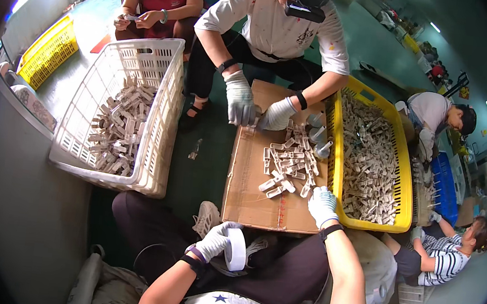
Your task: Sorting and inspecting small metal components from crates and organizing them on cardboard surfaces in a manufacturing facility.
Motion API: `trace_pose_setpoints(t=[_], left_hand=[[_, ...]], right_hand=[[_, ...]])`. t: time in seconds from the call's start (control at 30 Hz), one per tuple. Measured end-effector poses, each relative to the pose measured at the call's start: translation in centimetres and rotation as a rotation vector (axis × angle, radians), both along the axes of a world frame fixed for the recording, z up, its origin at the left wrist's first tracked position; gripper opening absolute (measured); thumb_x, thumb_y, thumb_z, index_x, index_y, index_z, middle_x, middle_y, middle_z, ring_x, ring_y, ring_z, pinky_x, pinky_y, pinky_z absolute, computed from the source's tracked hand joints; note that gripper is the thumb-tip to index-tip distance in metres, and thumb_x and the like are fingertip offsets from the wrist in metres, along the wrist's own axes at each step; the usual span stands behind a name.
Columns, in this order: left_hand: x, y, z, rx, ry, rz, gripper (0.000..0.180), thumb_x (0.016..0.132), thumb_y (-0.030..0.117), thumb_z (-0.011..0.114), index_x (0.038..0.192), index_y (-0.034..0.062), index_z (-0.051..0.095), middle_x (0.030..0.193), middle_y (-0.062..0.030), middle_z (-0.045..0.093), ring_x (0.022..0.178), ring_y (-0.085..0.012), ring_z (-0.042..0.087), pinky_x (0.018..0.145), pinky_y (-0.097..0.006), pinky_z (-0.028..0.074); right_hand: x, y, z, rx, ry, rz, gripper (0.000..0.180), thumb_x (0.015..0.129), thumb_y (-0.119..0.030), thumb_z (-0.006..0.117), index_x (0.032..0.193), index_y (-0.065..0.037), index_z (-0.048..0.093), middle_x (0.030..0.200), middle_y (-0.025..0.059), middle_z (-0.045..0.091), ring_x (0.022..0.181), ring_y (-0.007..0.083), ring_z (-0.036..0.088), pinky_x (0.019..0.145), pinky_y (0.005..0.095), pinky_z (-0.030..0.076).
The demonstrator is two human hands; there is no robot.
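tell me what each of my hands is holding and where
Left hand grips a white tape roll by its rim; right hand reaches over the pale parts, hold unclear.

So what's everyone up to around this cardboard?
The person wearing the camera holds a tape roll in the gloved left hand, while the right hand reaches to small white plastic parts on a cardboard sheet. A co-worker's gloved hands work opposite. A yellow crate and a white basket hold more parts.

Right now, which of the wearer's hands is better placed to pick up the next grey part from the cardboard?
Right. The right hand hovers beside the grey parts on the cardboard, while the left hand holds a white tape roll.
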State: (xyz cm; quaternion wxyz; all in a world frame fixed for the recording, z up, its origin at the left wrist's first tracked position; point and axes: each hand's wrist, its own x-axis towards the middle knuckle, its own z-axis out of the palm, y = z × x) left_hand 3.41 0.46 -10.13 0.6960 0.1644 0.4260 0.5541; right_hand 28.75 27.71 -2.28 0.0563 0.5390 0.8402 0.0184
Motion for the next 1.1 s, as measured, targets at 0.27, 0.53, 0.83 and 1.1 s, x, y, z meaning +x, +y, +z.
trace_pose_setpoints(t=[0.27, 0.53, 0.83, 1.1], left_hand=[[-0.1, 0.0, -0.1, -0.045, 0.02, 0.002, 0.042, 0.075, -0.004, 0.074, 0.113, 0.01, 0.063, 0.096, 0.0009, 0.065, 0.084, -0.0119, 0.062, 0.074, -0.031, 0.054], [-0.1, -0.2, -0.7, 0.002, 0.06, -0.02, 0.045, 0.074, -0.006, 0.073, 0.115, 0.0086, 0.062, 0.096, 0.0013, 0.064, 0.087, -0.0116, 0.061, 0.079, -0.03, 0.053], [-0.6, -0.4, 1.9, -0.009, 0.186, -0.101, 0.059, 0.065, -0.018, 0.049, 0.117, 0.006, 0.06, 0.099, -0.0002, 0.063, 0.093, -0.0134, 0.06, 0.087, -0.03, 0.049], [-0.6, -0.7, 2.7, -0.044, 0.294, -0.129, 0.057, 0.068, -0.016, 0.054, 0.121, 0.0042, 0.058, 0.103, -0.0078, 0.065, 0.096, -0.0187, 0.061, 0.086, -0.031, 0.05]], right_hand=[[0.6, -0.9, 2.7, -0.219, 0.381, -0.048, 0.024, 0.085, -0.019, 0.056, 0.103, -0.004, 0.06, 0.096, 0.0192, 0.066, 0.085, 0.0385, 0.063, 0.077, 0.046, 0.05], [-0.6, -2.3, 4.8, -0.645, 0.609, -0.393, 0.019, 0.085, -0.02, 0.066, 0.092, -0.003, 0.065, 0.066, 0.0096, 0.062, 0.061, 0.0144, 0.056, 0.059, 0.0297, 0.047], [-6.6, -11.5, 5.6, -0.396, 0.497, 0.506, 0.023, 0.089, -0.02, 0.056, 0.108, -0.009, 0.062, 0.092, 0.0174, 0.067, 0.083, 0.0383, 0.064, 0.072, 0.046, 0.052], [-10.3, -14.4, 5.2, -0.361, 0.171, 0.558, 0.028, 0.092, -0.028, 0.051, 0.113, -0.014, 0.062, 0.085, 0.0137, 0.066, 0.073, 0.0337, 0.064, 0.064, 0.0466, 0.051]])
